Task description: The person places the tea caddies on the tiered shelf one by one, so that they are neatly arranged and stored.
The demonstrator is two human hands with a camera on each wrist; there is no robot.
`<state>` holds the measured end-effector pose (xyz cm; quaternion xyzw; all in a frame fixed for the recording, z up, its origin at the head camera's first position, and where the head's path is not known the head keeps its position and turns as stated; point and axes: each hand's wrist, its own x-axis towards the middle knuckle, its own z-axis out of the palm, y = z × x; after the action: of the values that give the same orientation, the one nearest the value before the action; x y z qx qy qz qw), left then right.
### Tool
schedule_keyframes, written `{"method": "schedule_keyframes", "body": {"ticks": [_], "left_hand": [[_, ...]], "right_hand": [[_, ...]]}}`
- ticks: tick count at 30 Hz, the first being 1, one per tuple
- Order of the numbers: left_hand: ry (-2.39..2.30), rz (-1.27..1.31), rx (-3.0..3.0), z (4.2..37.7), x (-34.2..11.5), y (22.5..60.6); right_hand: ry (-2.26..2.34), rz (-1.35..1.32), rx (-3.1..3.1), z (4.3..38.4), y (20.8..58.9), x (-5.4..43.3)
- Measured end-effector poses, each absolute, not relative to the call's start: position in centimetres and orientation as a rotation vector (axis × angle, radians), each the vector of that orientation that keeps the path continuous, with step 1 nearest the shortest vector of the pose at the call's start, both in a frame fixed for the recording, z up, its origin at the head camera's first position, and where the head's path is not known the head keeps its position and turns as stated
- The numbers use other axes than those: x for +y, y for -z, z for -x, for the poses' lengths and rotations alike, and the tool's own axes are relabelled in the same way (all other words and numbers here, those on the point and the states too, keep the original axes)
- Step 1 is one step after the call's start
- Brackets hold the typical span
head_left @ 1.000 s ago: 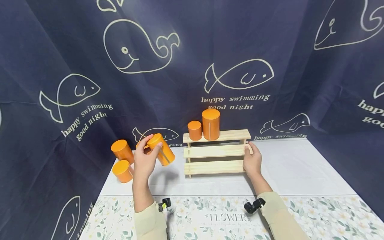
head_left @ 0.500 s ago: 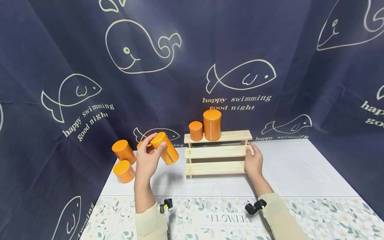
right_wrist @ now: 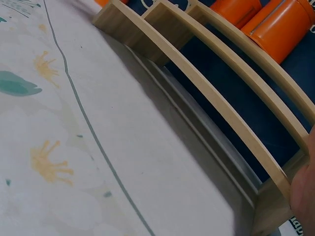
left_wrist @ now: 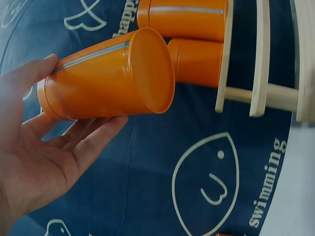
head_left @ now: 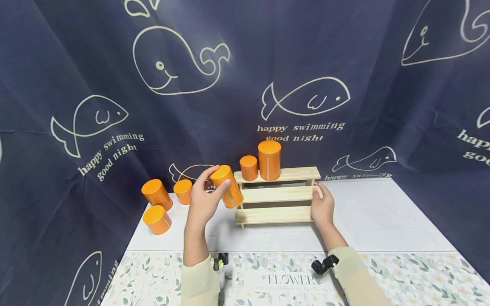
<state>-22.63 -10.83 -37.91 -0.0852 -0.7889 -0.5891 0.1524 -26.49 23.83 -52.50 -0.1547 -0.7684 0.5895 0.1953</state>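
Observation:
My left hand (head_left: 203,199) grips an orange cylindrical tin (left_wrist: 110,73) by its lidded end, thumb on one side and fingers on the other. The tin is tilted in the air, overlapping the left end of the three-tier wooden rack (head_left: 277,194) in the head view. A grey strip runs down its side. My right hand (head_left: 323,206) holds the rack's right end, thumb over the middle tier; only its edge shows in the right wrist view. On the top tier stand a small orange tin (head_left: 249,168) and a taller, wider one (head_left: 269,160), side by side at the left.
On the table's left side stand a tall orange tin (head_left: 157,194), a short one (head_left: 157,220) and another small one (head_left: 183,192). A dark blue curtain (head_left: 229,119) hangs behind. White cloth (head_left: 375,212) covers the table, with a floral strip (head_left: 413,276) in front.
My left hand has carried the tilted tin rightward to the rack's left end, uncovering the small tin behind it. The right hand stays on the rack.

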Motion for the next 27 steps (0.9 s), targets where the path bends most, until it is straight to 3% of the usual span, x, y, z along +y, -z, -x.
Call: {"method": "schedule_keyframes", "body": {"ticks": [27], "left_hand": [[1.668, 0.616, -2.324, 23.2, -2.9, 38.6]], "right_hand": [[-1.628, 0.429, -2.13, 26.4, 52.5, 23.7]]}}
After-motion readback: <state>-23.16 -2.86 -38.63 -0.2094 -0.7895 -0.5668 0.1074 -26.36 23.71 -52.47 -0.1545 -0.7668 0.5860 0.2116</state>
